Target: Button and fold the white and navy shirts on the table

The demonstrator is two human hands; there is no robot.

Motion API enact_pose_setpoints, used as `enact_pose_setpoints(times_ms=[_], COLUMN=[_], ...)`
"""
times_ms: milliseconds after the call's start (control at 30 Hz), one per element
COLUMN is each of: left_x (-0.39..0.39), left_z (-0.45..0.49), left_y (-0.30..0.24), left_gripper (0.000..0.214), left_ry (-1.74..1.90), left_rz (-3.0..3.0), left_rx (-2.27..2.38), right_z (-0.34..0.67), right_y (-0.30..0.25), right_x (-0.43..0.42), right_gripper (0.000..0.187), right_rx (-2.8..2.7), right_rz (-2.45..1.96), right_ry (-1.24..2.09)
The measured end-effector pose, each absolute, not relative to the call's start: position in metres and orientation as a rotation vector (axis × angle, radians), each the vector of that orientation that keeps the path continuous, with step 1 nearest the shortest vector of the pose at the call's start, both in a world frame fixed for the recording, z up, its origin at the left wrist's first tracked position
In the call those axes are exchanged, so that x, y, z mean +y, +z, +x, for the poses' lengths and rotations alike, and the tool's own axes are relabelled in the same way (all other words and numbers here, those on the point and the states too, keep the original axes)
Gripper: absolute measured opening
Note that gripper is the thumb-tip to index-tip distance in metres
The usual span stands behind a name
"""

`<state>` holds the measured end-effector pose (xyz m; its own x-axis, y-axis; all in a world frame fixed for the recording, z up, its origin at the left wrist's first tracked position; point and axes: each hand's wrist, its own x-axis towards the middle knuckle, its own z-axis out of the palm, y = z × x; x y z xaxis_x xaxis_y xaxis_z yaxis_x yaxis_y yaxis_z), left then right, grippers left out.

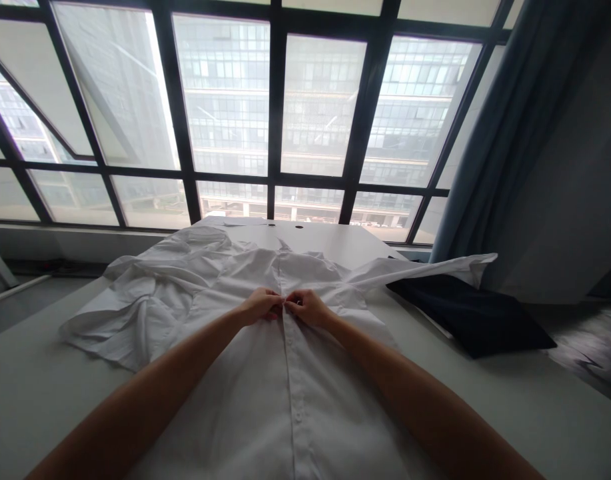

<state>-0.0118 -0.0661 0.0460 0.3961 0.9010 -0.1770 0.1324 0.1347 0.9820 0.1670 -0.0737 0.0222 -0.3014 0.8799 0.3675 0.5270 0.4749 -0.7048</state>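
A white button-up shirt (235,387) lies spread on the table, its collar end toward the window and its hem toward me. Down its middle runs the button placket (296,393), with several small buttons showing below my hands. My left hand (262,305) pinches the placket edge from the left, around the chest. Just beside it, my right hand (308,308) pinches the same spot from the right, the fingertips of both nearly touching. Whether a button sits between the fingers is hidden. The left sleeve side is bunched in folds, while the right sleeve (435,268) stretches out sideways.
A dark folded cloth (470,317) lies on the white table (30,380) at the right, partly under the sleeve. Beyond it at the right edge is a blurred greyish heap (592,353). Large black-framed windows (225,100) stand behind, with a blue-grey curtain (505,133) at right.
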Motion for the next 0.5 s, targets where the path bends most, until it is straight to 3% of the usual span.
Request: enact_pose_setpoints(times_ms=[500], left_x=[-0.076], left_z=[0.000], left_y=[0.038], left_gripper=[0.014], left_ry=[1.007], left_rz=[1.198], left_rx=[1.146], right_z=[0.162], right_y=[0.033], right_x=[-0.088], right_gripper=[0.015], right_rx=[-2.090], right_rz=[-1.277], right_ry=[0.379])
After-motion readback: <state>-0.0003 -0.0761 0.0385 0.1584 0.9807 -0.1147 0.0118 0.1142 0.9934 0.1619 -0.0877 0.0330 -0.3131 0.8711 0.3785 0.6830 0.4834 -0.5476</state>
